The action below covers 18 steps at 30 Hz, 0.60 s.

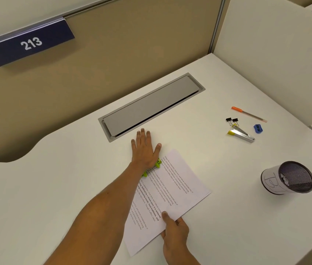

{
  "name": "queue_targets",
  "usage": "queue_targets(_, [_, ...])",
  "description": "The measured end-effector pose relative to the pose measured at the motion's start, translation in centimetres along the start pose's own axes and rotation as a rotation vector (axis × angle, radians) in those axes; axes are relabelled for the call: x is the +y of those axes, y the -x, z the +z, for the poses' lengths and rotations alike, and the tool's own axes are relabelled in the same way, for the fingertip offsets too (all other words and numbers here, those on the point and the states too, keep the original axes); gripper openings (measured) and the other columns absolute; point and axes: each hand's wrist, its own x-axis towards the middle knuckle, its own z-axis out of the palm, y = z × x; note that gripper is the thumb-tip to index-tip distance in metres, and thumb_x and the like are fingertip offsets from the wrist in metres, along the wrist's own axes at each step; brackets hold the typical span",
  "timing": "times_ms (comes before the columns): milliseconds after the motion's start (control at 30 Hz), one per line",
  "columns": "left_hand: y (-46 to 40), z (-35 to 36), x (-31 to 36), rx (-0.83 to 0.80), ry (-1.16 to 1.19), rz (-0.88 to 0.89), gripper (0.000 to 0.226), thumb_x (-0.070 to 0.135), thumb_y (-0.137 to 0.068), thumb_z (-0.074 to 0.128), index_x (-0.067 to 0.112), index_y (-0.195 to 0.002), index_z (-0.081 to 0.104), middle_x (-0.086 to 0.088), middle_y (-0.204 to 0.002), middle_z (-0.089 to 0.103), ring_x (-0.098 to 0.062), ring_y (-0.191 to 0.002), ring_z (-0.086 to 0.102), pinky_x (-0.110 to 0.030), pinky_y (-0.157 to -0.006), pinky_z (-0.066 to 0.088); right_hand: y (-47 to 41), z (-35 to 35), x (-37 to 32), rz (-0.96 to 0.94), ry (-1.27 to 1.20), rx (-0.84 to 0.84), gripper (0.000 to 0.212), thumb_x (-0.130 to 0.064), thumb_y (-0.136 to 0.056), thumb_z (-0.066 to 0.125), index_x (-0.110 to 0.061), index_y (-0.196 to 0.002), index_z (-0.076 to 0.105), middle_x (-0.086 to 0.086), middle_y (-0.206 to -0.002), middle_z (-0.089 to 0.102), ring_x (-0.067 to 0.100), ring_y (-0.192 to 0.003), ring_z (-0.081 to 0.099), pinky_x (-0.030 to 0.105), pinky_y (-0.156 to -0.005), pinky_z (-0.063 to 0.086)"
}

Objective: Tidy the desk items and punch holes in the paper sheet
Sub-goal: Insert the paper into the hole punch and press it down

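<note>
A printed paper sheet lies at an angle on the white desk. Its far left edge is slid into a green and metal hole punch. My left hand rests flat on top of the punch, palm down, fingers spread and straight, covering most of it. My right hand pinches the sheet's near edge, thumb on top and fingers underneath.
At the right lie an orange pen, two black binder clips, a metal staple remover with yellow tips and a blue sharpener. A black mesh pen cup lies tipped over. A grey cable hatch sits ahead.
</note>
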Motion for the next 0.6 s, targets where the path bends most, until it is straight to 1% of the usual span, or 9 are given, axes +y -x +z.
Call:
queue_targets(33, [0.0, 0.0, 0.0, 0.001, 0.005, 0.001, 0.074, 0.053, -0.101, 0.023, 0.009, -0.155, -0.003, -0.013, -0.165, -0.012, -0.028, -0.152, -0.013, -0.052, -0.123, -0.004, -0.2, 0.0, 0.1, 0.004, -0.013, -0.001, 0.013, 0.000, -0.082, 0.074, -0.012, -0.085, 0.072, 0.012, -0.086, 0.074, 0.026, -0.077, 0.069, 0.036, -0.069, 0.059])
queue_targets(100, [0.0, 0.0, 0.0, 0.000, 0.012, 0.001, 0.074, 0.053, -0.101, 0.023, 0.010, -0.155, -0.003, -0.013, -0.165, -0.011, -0.028, -0.152, -0.013, -0.052, -0.123, -0.003, -0.4, 0.0, 0.2, 0.009, -0.023, 0.002, 0.013, 0.000, -0.082, 0.074, -0.013, -0.084, 0.072, 0.008, -0.083, 0.074, 0.026, -0.077, 0.070, 0.035, -0.068, 0.058])
queue_targets(200, [0.0, 0.1, -0.1, 0.006, 0.018, 0.002, 0.074, 0.053, -0.101, 0.023, 0.010, -0.155, -0.003, -0.013, -0.165, -0.011, -0.028, -0.152, -0.012, -0.051, -0.123, -0.003, -0.4, 0.0, 0.1, 0.017, -0.030, -0.018, 0.014, 0.001, -0.082, 0.074, -0.012, -0.085, 0.072, 0.008, -0.085, 0.075, 0.027, -0.081, 0.071, 0.038, -0.072, 0.059])
queue_targets(333, [-0.2, 0.3, -0.3, 0.017, 0.018, 0.012, 0.073, 0.052, -0.101, 0.023, 0.010, -0.155, -0.003, -0.013, -0.165, -0.010, -0.027, -0.152, -0.012, -0.051, -0.123, -0.003, -0.4, -0.3, 0.0, 0.007, -0.044, -0.055, 0.015, 0.002, -0.082, 0.073, -0.010, -0.090, 0.073, 0.007, -0.085, 0.077, 0.027, -0.083, 0.072, 0.037, -0.070, 0.060])
queue_targets(400, [-0.4, 0.6, -0.5, 0.018, 0.009, 0.014, 0.073, 0.052, -0.101, 0.023, 0.010, -0.155, -0.004, -0.013, -0.165, -0.011, -0.027, -0.152, -0.013, -0.052, -0.123, -0.003, -0.4, -0.4, 0.0, -0.004, -0.034, -0.068, 0.015, 0.002, -0.083, 0.073, -0.011, -0.090, 0.073, 0.008, -0.087, 0.077, 0.027, -0.083, 0.072, 0.039, -0.074, 0.060])
queue_targets(500, [-0.7, 0.8, -0.7, 0.026, -0.008, 0.015, 0.073, 0.051, -0.102, 0.024, 0.011, -0.155, -0.006, -0.012, -0.165, -0.013, -0.027, -0.152, -0.015, -0.053, -0.124, -0.004, -0.4, -0.4, 0.0, -0.018, 0.007, -0.071, 0.013, 0.000, -0.083, 0.073, -0.011, -0.090, 0.073, 0.012, -0.090, 0.075, 0.030, -0.086, 0.070, 0.048, -0.084, 0.059])
queue_targets(533, [-0.8, 0.9, -0.7, 0.035, -0.017, 0.023, 0.073, 0.050, -0.102, 0.025, 0.012, -0.155, -0.007, -0.012, -0.165, -0.014, -0.027, -0.152, -0.016, -0.053, -0.123, -0.004, -0.4, -0.5, 0.0, -0.023, 0.017, -0.072, 0.013, -0.001, -0.083, 0.073, -0.012, -0.091, 0.073, 0.012, -0.089, 0.074, 0.030, -0.087, 0.070, 0.050, -0.086, 0.058])
queue_targets(600, [-1.0, 1.2, -0.9, 0.052, -0.055, 0.041, 0.073, 0.050, -0.101, 0.026, 0.013, -0.155, -0.008, -0.013, -0.165, -0.014, -0.027, -0.152, -0.016, -0.054, -0.123, -0.004, -0.7, -0.6, 0.2, -0.032, 0.035, -0.064, 0.014, -0.003, -0.083, 0.074, -0.015, -0.091, 0.073, 0.010, -0.085, 0.073, 0.029, -0.087, 0.070, 0.049, -0.084, 0.059])
